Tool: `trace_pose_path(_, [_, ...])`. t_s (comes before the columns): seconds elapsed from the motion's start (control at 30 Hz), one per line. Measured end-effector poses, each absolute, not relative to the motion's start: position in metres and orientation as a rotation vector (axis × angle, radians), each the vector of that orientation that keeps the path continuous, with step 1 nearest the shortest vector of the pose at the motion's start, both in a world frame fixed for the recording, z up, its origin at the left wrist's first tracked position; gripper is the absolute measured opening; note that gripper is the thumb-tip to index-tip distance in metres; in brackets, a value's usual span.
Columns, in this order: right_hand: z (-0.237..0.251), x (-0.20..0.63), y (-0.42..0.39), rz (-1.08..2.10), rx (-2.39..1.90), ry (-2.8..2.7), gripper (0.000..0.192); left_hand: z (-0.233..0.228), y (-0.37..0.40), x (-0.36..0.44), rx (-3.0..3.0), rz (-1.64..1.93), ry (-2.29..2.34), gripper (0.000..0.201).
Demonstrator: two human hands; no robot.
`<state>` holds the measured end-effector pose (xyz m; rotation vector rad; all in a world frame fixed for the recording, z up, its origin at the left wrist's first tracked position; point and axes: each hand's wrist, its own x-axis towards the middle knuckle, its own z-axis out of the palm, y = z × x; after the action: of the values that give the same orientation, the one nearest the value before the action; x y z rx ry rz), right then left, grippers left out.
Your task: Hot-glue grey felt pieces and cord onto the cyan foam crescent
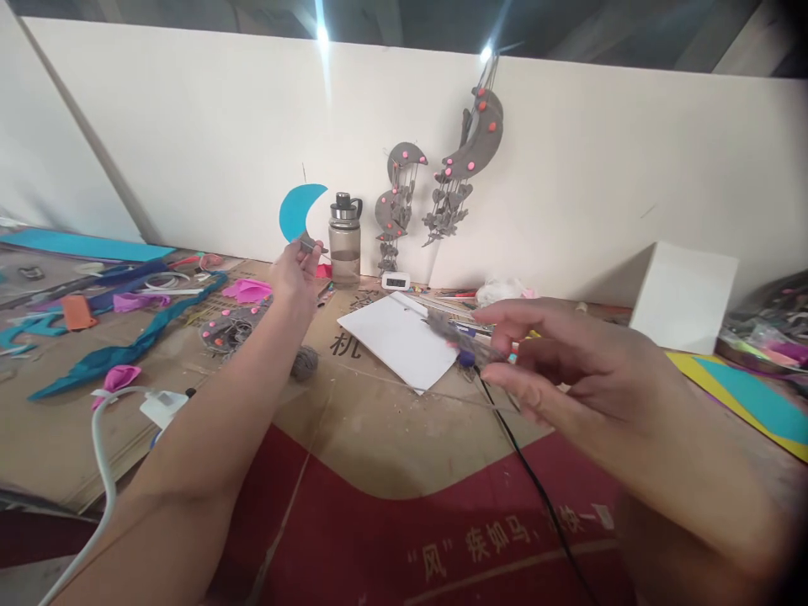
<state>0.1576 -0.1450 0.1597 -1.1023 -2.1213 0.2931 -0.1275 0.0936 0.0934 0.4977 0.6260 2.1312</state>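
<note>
Crescent (294, 212), blue, pinched in the left hand (295, 269), left of a bottle (344, 252); right hand (584, 370), near right, half-curled, whether holding anything unclear.

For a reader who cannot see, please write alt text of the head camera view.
A person's left hand holds a blue crescent, grey at its lower end, near a bottle. The right hand appears near a blurred grey bundle; decorated grey crescents hang before a white panel.
</note>
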Motion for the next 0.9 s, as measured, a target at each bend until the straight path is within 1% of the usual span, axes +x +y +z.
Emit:
trace_pose_path(0.07, [0.16, 0.159, -0.144, 0.403, -1.031, -2.281, 0.04, 0.095, 0.091, -0.125, 0.479, 2.126, 0.627, 0.012])
trace_pose_path(0.13, [0.154, 0.157, -0.143, 0.516, -0.932, -2.572, 0.041, 0.097, 0.089, -0.124, 0.48, 2.107, 0.617, 0.012])
trace_pose_path(0.17, [0.149, 0.153, -0.143, 0.529, -0.881, -2.693, 0.041, 0.098, 0.087, -0.123, 0.489, 2.097, 0.61, 0.012])
trace_pose_path(0.23, [0.138, 0.142, -0.145, 0.457, -0.804, -2.807, 0.038, 0.099, 0.086, -0.12, 0.522, 2.087, 0.588, 0.011])
trace_pose_path(0.3, [0.128, 0.126, -0.149, 0.348, -0.818, -2.777, 0.032, 0.094, 0.084, -0.11, 0.574, 2.063, 0.565, 0.012])
trace_pose_path(0.4, [0.123, 0.109, -0.145, 0.336, -0.813, -2.616, 0.023, 0.077, 0.08, -0.086, 0.673, 1.894, 0.553, 0.01])
trace_pose_path(0.47, [0.121, 0.109, -0.127, 0.296, -0.858, -2.438, 0.022, 0.06, 0.076, -0.068, 0.712, 1.784, 0.567, 0.008])
trace_pose_path(0.57, [0.109, 0.129, -0.08, 0.077, -1.233, -2.152, 0.027, 0.036, 0.069, -0.045, 0.726, 1.6, 0.618, 0.005])
trace_pose_path(0.63, [0.09, 0.148, -0.045, -0.062, -1.548, -2.077, 0.028, 0.024, 0.066, -0.035, 0.739, 1.539, 0.667, 0.006])
trace_pose_path(0.7, [0.068, 0.165, -0.016, -0.131, -1.909, -2.054, 0.038, 0.015, 0.063, -0.03, 0.735, 1.5, 0.707, 0.006])
trace_pose_path(0.73, [0.057, 0.172, -0.005, -0.096, -2.043, -2.07, 0.044, 0.011, 0.062, -0.027, 0.734, 1.484, 0.72, 0.007])
trace_pose_path(0.77, [0.046, 0.177, 0.004, -0.044, -2.099, -2.102, 0.047, 0.008, 0.061, -0.026, 0.741, 1.467, 0.726, 0.008])
trace_pose_path(0.9, [0.022, 0.19, 0.021, 0.147, -2.174, -2.064, 0.04, -0.002, 0.059, -0.021, 0.802, 1.424, 0.78, 0.013])
